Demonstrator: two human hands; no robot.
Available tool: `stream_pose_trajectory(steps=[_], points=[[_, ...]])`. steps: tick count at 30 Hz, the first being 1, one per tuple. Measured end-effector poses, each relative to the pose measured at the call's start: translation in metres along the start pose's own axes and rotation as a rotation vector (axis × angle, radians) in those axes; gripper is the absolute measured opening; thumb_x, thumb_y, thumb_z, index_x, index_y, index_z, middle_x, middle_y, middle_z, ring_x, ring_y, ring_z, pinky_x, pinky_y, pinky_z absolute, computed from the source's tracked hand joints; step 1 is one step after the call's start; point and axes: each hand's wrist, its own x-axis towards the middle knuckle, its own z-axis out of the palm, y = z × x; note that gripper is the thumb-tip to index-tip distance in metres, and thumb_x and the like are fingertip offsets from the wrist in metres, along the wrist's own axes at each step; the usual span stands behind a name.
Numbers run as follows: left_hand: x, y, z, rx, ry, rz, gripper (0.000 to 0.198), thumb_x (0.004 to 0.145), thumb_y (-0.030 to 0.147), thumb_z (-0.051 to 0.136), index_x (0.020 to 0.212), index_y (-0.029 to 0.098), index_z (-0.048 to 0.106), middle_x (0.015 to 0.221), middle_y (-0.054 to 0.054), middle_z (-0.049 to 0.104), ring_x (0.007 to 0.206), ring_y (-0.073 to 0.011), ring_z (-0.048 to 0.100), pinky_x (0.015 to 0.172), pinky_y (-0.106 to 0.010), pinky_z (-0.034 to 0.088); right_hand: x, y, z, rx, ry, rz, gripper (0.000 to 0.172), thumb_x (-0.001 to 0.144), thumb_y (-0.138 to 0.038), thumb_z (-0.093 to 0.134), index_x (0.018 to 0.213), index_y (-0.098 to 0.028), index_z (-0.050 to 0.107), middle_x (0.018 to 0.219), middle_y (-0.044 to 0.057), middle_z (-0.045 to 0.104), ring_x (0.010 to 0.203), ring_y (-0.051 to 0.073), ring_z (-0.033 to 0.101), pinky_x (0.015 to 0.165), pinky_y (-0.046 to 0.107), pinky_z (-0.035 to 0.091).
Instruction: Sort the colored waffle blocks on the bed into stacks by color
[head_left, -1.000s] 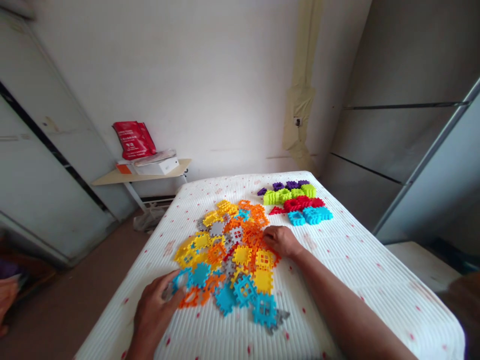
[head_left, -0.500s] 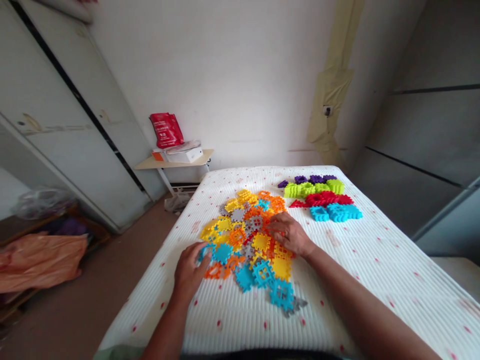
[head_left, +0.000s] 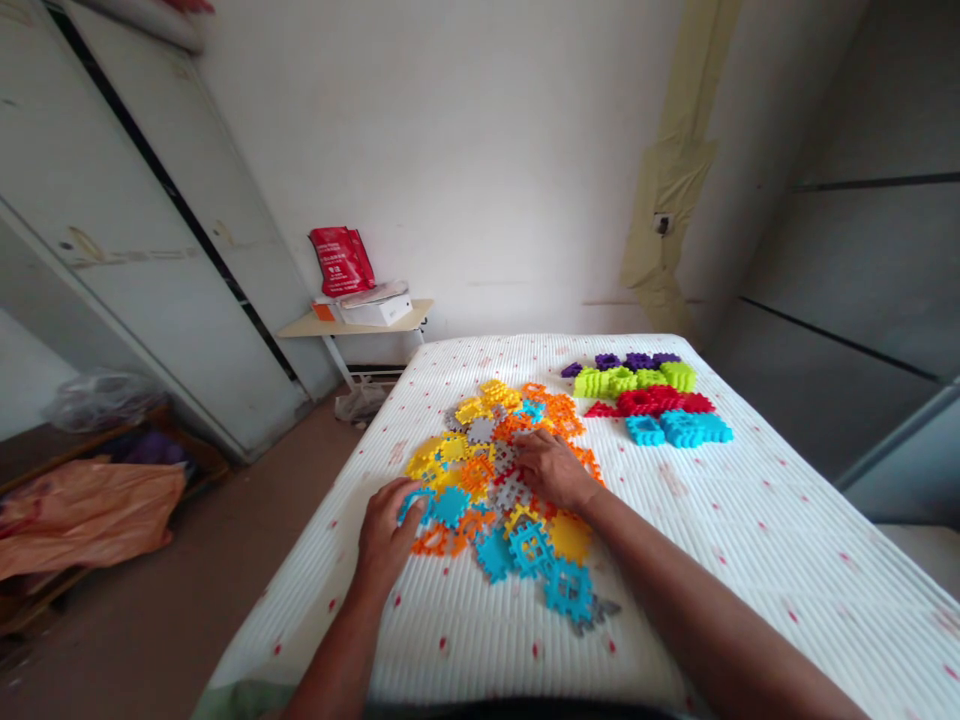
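Note:
A loose heap of notched plastic building tiles in yellow (head_left: 453, 447), orange (head_left: 475, 473), blue (head_left: 451, 507) and grey (head_left: 481, 430) lies on the bed. At the heap's left edge, my left hand (head_left: 384, 530) has its thumb and fingers curved around a blue ring-shaped tile (head_left: 415, 508). My right hand (head_left: 553, 468) reaches into the middle, palm down, fingers stretched over grey and orange pieces. It covers the tiles beneath it, and nothing shows clearly in its grasp. Nearest to me are a blue windowed tile (head_left: 568, 590) and a grey piece (head_left: 600, 612).
Rows of purple (head_left: 639, 361), lime green (head_left: 622, 380), red (head_left: 664, 400) and blue tiles (head_left: 697, 428) stand at the right on the white quilted bed (head_left: 487, 650). Behind it, a small table (head_left: 296, 325) bears a red bag (head_left: 341, 262) and a white box (head_left: 386, 312).
My right hand has moved left and slightly inward over the heap, now covering a yellow tile's former place. My left hand stays at the blue tile. The view has shifted slightly.

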Motion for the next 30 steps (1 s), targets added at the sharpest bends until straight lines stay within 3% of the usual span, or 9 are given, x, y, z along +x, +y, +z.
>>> stream_pose_trajectory(steps=[9,15,22,26,30], points=[[-0.001,-0.001,0.0,-0.004,0.002,-0.031,0.035,0.079,0.043,0.047,0.098,0.022,0.067,0.109,-0.007,0.063,0.105,-0.0221,0.055,0.096,-0.039,0.043,0.022,-0.015,-0.001,-0.248,-0.124,0.069,0.021,0.087,-0.021,0.048,0.081,-0.016,0.068,0.096,0.013,0.062,0.097,0.025,0.047,0.075,0.035,0.037],[-0.001,0.0,0.0,0.002,-0.016,-0.042,0.033,0.08,0.042,0.047,0.099,0.023,0.066,0.11,-0.006,0.062,0.106,-0.0217,0.054,0.095,-0.039,0.043,0.039,-0.021,-0.001,-0.284,-0.187,-0.022,0.022,0.085,-0.017,0.047,0.082,-0.015,0.068,0.092,0.015,0.065,0.093,0.027,0.053,0.076,0.042,0.041],[-0.001,0.002,-0.001,-0.011,-0.001,-0.047,0.033,0.078,0.042,0.048,0.098,0.023,0.067,0.109,-0.006,0.063,0.105,-0.022,0.055,0.095,-0.039,0.044,0.051,-0.012,-0.003,-0.281,-0.237,-0.095,0.018,0.082,-0.012,0.049,0.081,-0.014,0.067,0.09,0.013,0.066,0.091,0.025,0.057,0.071,0.034,0.045],[-0.001,0.004,-0.002,-0.015,-0.005,-0.049,0.033,0.079,0.042,0.048,0.097,0.023,0.067,0.108,-0.006,0.063,0.105,-0.0219,0.056,0.096,-0.039,0.044,0.046,0.005,-0.015,-0.159,-0.177,-0.089,0.015,0.083,-0.017,0.052,0.081,-0.014,0.067,0.09,0.011,0.065,0.086,0.02,0.058,0.07,0.028,0.043],[-0.001,0.004,-0.002,-0.023,0.009,-0.046,0.034,0.079,0.043,0.047,0.097,0.022,0.066,0.108,-0.006,0.063,0.105,-0.0227,0.055,0.095,-0.04,0.044,0.035,0.023,-0.023,0.148,0.054,0.084,0.012,0.08,-0.022,0.055,0.083,-0.017,0.065,0.085,0.005,0.064,0.076,0.014,0.056,0.067,0.024,0.04]])
